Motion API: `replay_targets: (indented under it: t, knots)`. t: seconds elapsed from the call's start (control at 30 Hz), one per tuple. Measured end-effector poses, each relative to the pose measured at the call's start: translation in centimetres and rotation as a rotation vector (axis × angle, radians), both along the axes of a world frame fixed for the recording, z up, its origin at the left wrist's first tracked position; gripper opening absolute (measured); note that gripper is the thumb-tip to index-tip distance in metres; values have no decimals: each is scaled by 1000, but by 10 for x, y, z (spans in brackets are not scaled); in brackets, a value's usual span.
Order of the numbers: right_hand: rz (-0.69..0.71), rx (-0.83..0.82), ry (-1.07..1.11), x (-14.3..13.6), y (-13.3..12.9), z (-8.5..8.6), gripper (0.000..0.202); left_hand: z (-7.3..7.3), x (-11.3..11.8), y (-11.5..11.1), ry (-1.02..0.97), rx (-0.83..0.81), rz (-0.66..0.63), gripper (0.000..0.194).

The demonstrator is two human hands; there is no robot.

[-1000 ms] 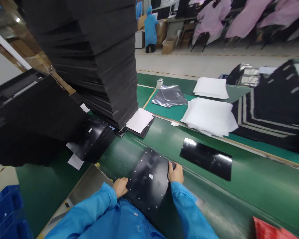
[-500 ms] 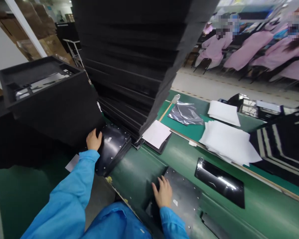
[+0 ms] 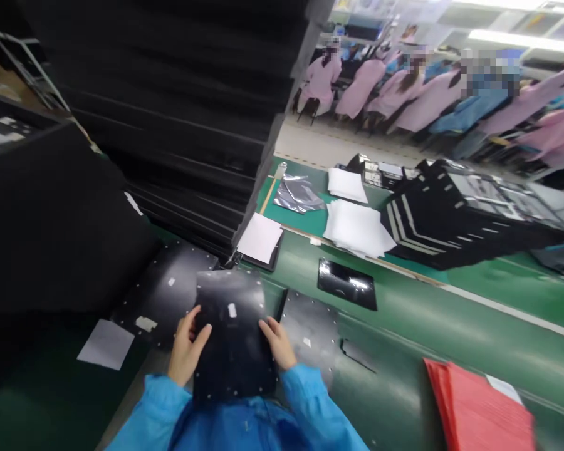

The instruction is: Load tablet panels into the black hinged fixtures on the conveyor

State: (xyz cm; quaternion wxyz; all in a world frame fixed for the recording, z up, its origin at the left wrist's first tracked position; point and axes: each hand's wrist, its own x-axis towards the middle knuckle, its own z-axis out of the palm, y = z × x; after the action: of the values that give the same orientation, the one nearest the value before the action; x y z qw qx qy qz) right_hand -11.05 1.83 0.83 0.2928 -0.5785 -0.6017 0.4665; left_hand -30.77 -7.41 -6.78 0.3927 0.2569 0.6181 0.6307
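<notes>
Between my two hands is a black panel [image 3: 235,357] with small studs along its edges and a white label, held close to my body. My left hand [image 3: 188,344] grips its left edge, thumb on top. At its right edge, my right hand [image 3: 278,343] has its thumb over the panel; the fingers underneath are hidden. A second studded black panel [image 3: 164,285] lies to the left, partly behind the held one. To the right, another such panel [image 3: 310,322] rests on the green surface, near my right hand.
A tall stack of black trays [image 3: 183,113] rises ahead. White sheets [image 3: 357,227], a clear plastic bag [image 3: 297,193] and a glossy black plate [image 3: 348,284] lie to the right. Red sheets [image 3: 484,407] sit at lower right. More black trays [image 3: 470,213] stand beyond. People in pink sit behind.
My hands have come together from two separate panels and now hold one black panel between them in front of me. The view has turned to the right, bringing the red sheets into sight.
</notes>
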Motion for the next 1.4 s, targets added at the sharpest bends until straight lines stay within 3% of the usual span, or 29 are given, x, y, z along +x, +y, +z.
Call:
replay_targets:
  t: [0.07,0.17,0.27,0.33,0.47,0.53,0.63,0.73,0.83,1.0,1.1,1.17,1.27,1.4]
  knots:
    - [-144,4,-45,56,-12,8,60,12,45,15,-106,54,-92,56]
    - [-323,1,-118,123,-19,13,66,26,106,57,-192,48,-243,47]
    - [-401,41,-152,166,-16,19,69,36,146,95,-142,9,-346,38]
    - [-396,107,-140,191,-15,28,70,43,161,108,-82,2,-363,31]
    - [-412,344,-274,249,-7,49,68,67,186,103,181,15,-394,26]
    - [-361,455,-451,280,4,50,70,84,209,93,456,42,-525,38]
    - [-200,524,-733,316,25,35,67,105,253,79,805,-66,-812,64]
    - [-101,557,-880,328,36,15,50,113,288,74,980,-243,-947,89]
    - [67,520,-922,318,30,10,46,106,300,73,1071,-277,-962,99]
    - [311,433,-1103,281,17,36,43,85,297,71,1128,-183,-916,111]
    - [477,414,-1149,267,22,54,43,81,302,70,1126,-187,-895,116]
    - [540,340,-1107,265,30,63,41,87,309,70,1107,-212,-867,114]
    - [574,210,-1005,277,42,70,40,106,316,69,1023,-295,-781,105]
    - [334,465,-1040,297,31,65,50,133,293,58,796,-272,-745,102]
